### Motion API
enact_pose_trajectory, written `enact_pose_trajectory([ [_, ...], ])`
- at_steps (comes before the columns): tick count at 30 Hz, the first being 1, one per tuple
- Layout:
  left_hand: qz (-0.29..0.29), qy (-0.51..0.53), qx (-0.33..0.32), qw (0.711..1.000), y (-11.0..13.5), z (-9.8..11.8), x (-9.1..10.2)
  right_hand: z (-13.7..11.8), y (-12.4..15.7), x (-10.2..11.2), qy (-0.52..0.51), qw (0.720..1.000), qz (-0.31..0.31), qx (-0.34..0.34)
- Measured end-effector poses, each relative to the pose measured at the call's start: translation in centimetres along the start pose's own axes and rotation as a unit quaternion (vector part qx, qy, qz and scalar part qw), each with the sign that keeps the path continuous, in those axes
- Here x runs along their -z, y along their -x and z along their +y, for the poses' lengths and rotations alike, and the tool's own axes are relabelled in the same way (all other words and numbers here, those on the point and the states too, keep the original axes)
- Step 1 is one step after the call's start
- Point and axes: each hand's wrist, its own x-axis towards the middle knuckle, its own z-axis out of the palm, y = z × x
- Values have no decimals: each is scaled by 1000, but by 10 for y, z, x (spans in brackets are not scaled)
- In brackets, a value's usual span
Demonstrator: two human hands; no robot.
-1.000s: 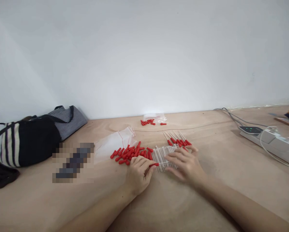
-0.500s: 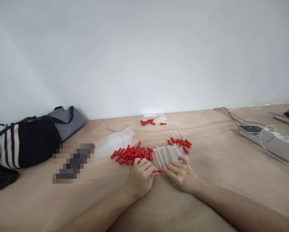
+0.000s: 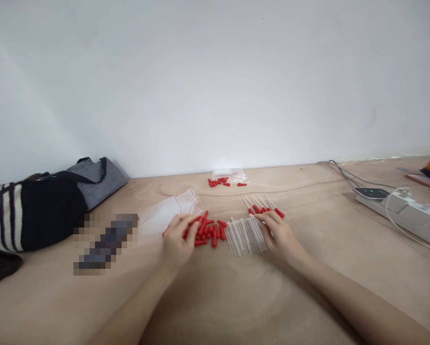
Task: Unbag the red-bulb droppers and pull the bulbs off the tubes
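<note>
My left hand [image 3: 179, 239] is over the left side of a heap of red rubber dropper bulbs [image 3: 215, 235]. Its thumb and fingers are apart, with red bulbs showing between and behind them. Beside the heap lies a row of clear glass dropper tubes [image 3: 241, 237], side by side. My right hand [image 3: 277, 235] reaches over the right end of this row, its fingers stretched to the far tips of the tubes and its thumb apart. Just beyond it lie several droppers with red bulbs fitted [image 3: 261, 209], glass tips pointing away; the hand partly hides them.
Clear zip bags [image 3: 168, 211] lie behind the heap. Near the wall are more red bulbs [image 3: 218, 182] and another bag [image 3: 231, 174]. To the left sit a black bag [image 3: 52, 211] and a blurred-out object [image 3: 109, 244]. A white power strip [image 3: 405, 206] with cables stands right.
My hands have parted from a red bulb held between them near the front. The left has moved left to the bulb heap; the right has shifted away from me, toward the tubes' far ends.
</note>
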Motion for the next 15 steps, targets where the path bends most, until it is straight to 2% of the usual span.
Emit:
enact_pose_trajectory([
  [2,1,-37,99,994,-11,-23,14,7,-4,0,-20,997,7,-80],
  [3,-22,-54,147,987,-15,-35,21,10,-5,-1,-16,994,9,-107],
  [5,-62,-107,231,965,-20,-55,32,14,-5,-5,4,991,13,-131],
  [7,-93,-133,292,942,-21,-70,37,17,-4,-10,25,992,16,-120],
  [10,-130,-108,334,927,-17,-84,37,19,-1,-18,56,995,12,-83],
  [15,-186,-43,313,930,-10,-100,32,18,2,-24,103,994,-3,-41],
])
